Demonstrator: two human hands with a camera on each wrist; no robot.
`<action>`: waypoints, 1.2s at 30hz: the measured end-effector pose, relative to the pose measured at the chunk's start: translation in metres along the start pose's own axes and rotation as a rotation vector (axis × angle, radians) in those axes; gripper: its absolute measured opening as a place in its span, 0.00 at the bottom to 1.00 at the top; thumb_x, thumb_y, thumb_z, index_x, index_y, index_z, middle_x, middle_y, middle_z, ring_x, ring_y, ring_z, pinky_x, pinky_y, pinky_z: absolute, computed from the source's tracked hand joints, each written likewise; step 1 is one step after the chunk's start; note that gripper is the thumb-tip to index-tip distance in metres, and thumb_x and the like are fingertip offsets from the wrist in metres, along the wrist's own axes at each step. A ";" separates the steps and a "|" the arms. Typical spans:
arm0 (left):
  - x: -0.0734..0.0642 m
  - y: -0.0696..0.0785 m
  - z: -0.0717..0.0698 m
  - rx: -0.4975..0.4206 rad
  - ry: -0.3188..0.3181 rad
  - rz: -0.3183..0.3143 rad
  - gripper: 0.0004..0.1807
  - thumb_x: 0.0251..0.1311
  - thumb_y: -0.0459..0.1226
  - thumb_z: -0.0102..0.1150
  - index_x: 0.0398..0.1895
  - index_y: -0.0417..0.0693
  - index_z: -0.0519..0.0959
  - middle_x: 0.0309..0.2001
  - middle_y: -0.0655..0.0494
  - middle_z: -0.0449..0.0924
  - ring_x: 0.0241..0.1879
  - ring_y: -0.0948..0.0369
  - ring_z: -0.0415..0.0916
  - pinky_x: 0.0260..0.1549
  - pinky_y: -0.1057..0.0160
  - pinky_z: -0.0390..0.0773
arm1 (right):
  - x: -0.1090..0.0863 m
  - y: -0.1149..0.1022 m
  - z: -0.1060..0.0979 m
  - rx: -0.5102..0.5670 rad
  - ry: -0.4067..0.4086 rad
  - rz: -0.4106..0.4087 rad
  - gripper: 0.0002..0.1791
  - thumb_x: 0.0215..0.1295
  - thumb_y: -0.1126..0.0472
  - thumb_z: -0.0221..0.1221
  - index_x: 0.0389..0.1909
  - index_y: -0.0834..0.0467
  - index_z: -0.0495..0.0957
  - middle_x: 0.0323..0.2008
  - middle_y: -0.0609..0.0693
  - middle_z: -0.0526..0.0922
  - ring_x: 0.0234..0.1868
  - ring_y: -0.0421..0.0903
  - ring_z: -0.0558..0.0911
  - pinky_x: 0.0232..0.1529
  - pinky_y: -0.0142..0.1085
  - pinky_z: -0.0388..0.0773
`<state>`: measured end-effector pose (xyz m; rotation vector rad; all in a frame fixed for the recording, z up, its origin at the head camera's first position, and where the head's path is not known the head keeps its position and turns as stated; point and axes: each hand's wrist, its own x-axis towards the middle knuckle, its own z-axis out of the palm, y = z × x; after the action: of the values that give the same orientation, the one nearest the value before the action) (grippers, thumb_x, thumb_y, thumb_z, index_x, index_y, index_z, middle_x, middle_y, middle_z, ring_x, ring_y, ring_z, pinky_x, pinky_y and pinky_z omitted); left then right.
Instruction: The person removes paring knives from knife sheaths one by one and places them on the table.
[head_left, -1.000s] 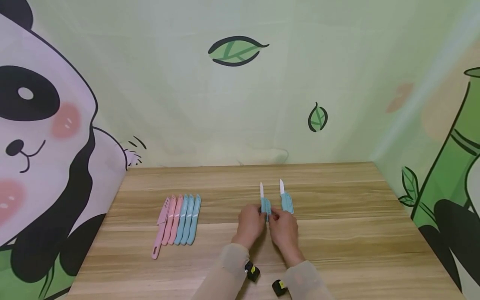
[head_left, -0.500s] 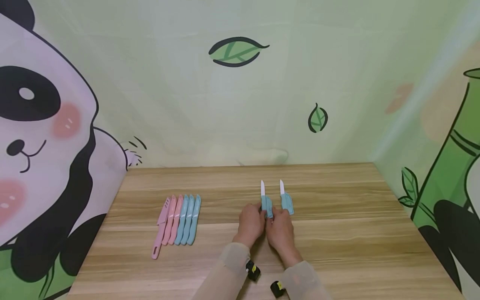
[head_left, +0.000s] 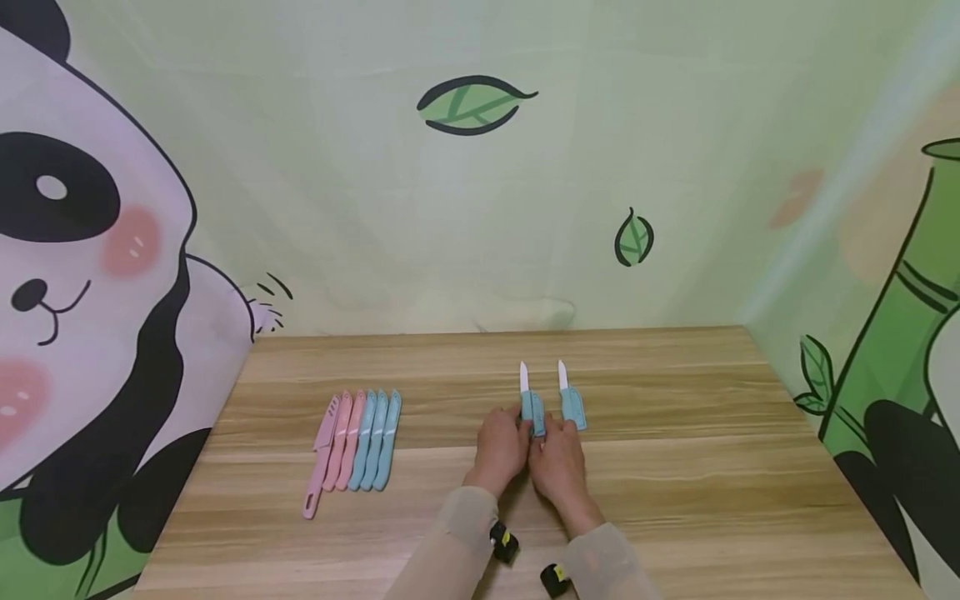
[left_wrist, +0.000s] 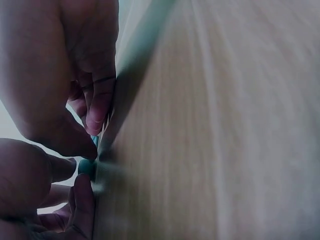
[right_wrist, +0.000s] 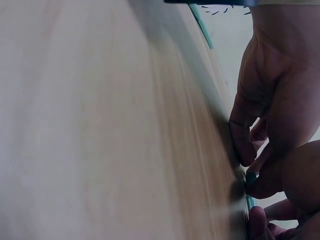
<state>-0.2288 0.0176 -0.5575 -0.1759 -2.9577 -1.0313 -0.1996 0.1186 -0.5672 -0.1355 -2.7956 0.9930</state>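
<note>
A small paring knife with a pale bare blade and blue body lies on the table, blade pointing away. My left hand pinches it from the left side. At its near end my right hand grips it, close against the left hand. Both wrist views show a blue end between the fingertips, low against the wood; much of the handle is hidden by the fingers. Just to the right lies a second blue paring knife, parallel, its blade bare too.
On the left of the wooden table several knives lie in a row: blue knives, pink knives and, outermost, a pink knife with a slotted handle. Behind rises a printed cloth backdrop, which also runs along both sides.
The left paring knife has turned flatter, showing more blade and blue body. My right hand has shifted slightly left and nearer, down to the knife's near end. My left hand has barely moved.
</note>
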 end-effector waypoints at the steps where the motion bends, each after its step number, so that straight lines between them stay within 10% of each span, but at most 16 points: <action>1: 0.000 0.000 0.000 -0.003 -0.001 0.000 0.23 0.74 0.39 0.57 0.65 0.35 0.77 0.50 0.37 0.83 0.51 0.44 0.81 0.49 0.45 0.81 | 0.000 0.000 0.000 0.002 0.003 -0.002 0.25 0.70 0.65 0.58 0.64 0.74 0.74 0.49 0.70 0.79 0.50 0.63 0.79 0.49 0.55 0.79; 22: -0.029 -0.014 -0.002 -0.198 0.010 0.015 0.27 0.72 0.31 0.51 0.70 0.25 0.66 0.63 0.25 0.73 0.65 0.34 0.73 0.66 0.38 0.73 | -0.019 0.006 -0.009 0.176 -0.036 0.027 0.30 0.62 0.67 0.61 0.66 0.72 0.72 0.41 0.61 0.76 0.41 0.52 0.79 0.41 0.44 0.78; 36: -0.085 -0.041 -0.029 -0.278 -0.039 0.072 0.26 0.71 0.32 0.57 0.69 0.30 0.69 0.37 0.55 0.77 0.36 0.65 0.72 0.39 0.66 0.76 | -0.037 -0.008 -0.011 0.511 -0.163 0.147 0.25 0.65 0.65 0.63 0.62 0.70 0.76 0.38 0.55 0.82 0.36 0.42 0.79 0.38 0.32 0.77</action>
<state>-0.1500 -0.0414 -0.5633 -0.3044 -2.8030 -1.4393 -0.1611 0.1140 -0.5581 -0.2002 -2.5907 1.7867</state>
